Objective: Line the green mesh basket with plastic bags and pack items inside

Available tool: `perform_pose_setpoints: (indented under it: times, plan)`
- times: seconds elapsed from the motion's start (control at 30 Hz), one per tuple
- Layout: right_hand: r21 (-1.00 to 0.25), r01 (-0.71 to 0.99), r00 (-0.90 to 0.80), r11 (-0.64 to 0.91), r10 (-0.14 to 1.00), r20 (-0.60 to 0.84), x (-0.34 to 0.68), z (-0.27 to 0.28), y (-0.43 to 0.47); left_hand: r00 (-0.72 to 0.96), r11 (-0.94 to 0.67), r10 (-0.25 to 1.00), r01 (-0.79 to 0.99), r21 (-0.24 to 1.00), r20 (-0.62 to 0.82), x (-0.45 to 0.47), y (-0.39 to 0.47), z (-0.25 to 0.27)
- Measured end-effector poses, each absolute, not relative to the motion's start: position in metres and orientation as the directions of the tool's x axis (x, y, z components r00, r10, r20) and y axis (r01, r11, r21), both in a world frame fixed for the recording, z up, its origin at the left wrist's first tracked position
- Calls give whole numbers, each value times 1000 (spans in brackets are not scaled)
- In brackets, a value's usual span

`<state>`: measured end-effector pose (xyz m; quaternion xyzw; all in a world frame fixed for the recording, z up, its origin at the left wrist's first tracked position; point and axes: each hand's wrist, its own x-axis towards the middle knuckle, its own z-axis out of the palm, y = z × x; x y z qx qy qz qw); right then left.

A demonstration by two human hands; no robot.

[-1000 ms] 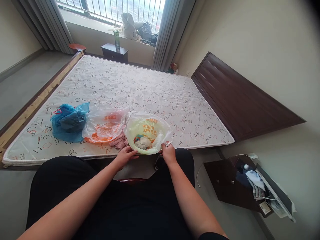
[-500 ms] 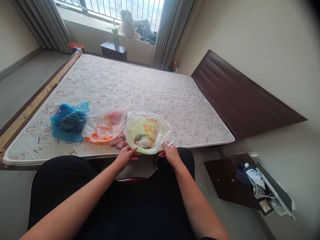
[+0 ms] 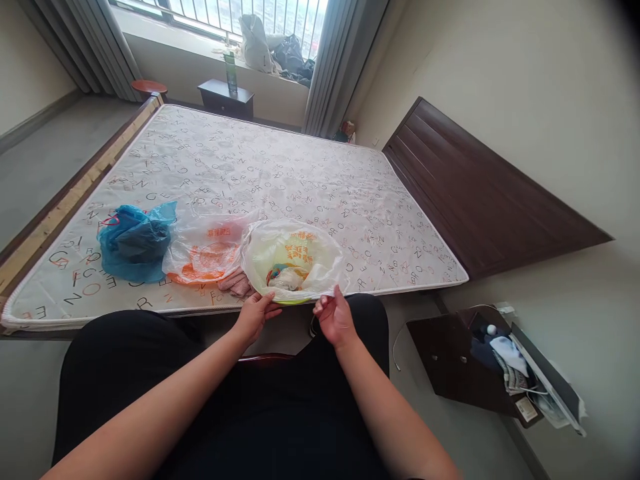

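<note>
A white plastic bag (image 3: 327, 257) with orange print sits wide open at the mattress's near edge. Something pale yellow-green (image 3: 295, 301) shows beneath its front rim. Inside lies a whitish bundle (image 3: 287, 279) with colourful bits around it; what it is I cannot make out. My left hand (image 3: 256, 313) pinches the bag's front-left rim between thumb and fingers. At the front right, my right hand (image 3: 336, 319) has its palm turned up, fingers loosely curled and thumb raised beside the rim. To the left are a pink cloth (image 3: 236, 285), a clear-and-orange plastic bag (image 3: 205, 257) and a blue plastic bag (image 3: 135, 247).
The letter-printed mattress (image 3: 280, 173) lies on a bed with a dark wooden headboard (image 3: 480, 187). At right stands a dark nightstand (image 3: 440, 353) with clothes and a flat panel on it. By the window are a small cabinet (image 3: 225, 93) and a red stool (image 3: 149, 87).
My right hand has let go of the bag's white strip and turned palm up. The bag's mouth is spread a little wider. My left hand keeps its place on the rim.
</note>
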<state>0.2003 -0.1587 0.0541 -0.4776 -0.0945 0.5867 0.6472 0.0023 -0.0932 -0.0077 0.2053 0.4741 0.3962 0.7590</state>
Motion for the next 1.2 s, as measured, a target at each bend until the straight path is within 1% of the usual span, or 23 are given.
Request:
perform_pose_setpoints:
  times: [0.07,0.13,0.2,0.23,0.3,0.37,0.43,0.47,0.53,0.6,0.63,0.7,0.73,0.77,0.8,0.83,0.87,0.9,0.97,1.0,1.07,1.13,1.2]
  plan:
    - [-761,-601,273,-242,833,-481,187,44,-161,259,612,789,-414,674,-558,1,-92,-6]
    - [-809,-471,253,-351,825,-505,179,37,-161,292,625,780,-412,663,-553,0,-91,-4]
    - [-830,-385,258,-404,816,-517,176,35,-160,315,630,777,-401,665,-545,-1,-91,-3]
    - [-822,-384,259,-421,805,-533,177,36,-158,317,626,779,-397,671,-540,-1,-92,-2]
    - [-746,-474,220,-467,758,-614,180,42,-155,314,610,792,-392,688,-523,-1,-93,-1]
    - [-592,-622,111,-513,691,-715,182,51,-155,303,589,808,-392,707,-505,-1,-93,-2]
    - [-443,-738,7,-509,650,-760,180,60,-157,292,571,821,-389,723,-491,-1,-93,-2]
    - [-401,-774,-21,-491,652,-758,177,64,-160,287,565,825,-387,729,-487,-1,-93,-3]
    - [-387,-803,-45,-453,694,-719,168,71,-166,282,558,830,-385,735,-482,-1,-92,-5]
    - [-433,-780,-93,-452,768,-634,157,77,-173,297,549,835,-401,733,-463,-2,-92,-7]
    - [-481,-743,-130,-466,805,-579,151,80,-176,314,544,838,-416,729,-446,-3,-92,-8]
    - [-658,-594,-174,-464,872,-457,142,84,-180,363,541,837,-447,712,-408,-4,-93,-9]
    - [-784,-466,-155,-411,910,-385,139,86,-180,392,547,832,-461,699,-392,-4,-93,-10]
    - [-905,-291,-111,-310,951,-290,136,86,-179,421,556,824,-474,682,-380,-5,-94,-10]
    - [-983,-69,-62,-172,984,-168,135,85,-176,444,566,817,-490,663,-369,-5,-94,-10]
    - [-984,177,-33,-24,999,-31,135,83,-173,464,575,810,-506,642,-360,-6,-93,-10]
    - [-907,410,-35,97,995,91,135,80,-168,483,589,800,-520,619,-355,-7,-93,-10]
    - [-782,600,-57,172,983,172,136,75,-163,504,606,787,-527,596,-354,-8,-92,-10]
    - [-523,830,-91,192,973,214,138,64,-152,541,644,757,-523,558,-367,-10,-91,-10]
    - [-425,888,-95,175,974,203,139,59,-147,553,661,743,-517,543,-378,-11,-90,-11]
    - [-302,940,-111,159,979,170,142,51,-139,559,680,728,-508,529,-398,-12,-89,-12]
    - [-255,948,-160,190,978,134,146,48,-133,553,681,727,-504,531,-407,-13,-89,-12]
    - [-254,937,-224,240,970,92,150,51,-130,543,668,737,-499,551,-402,-12,-90,-12]
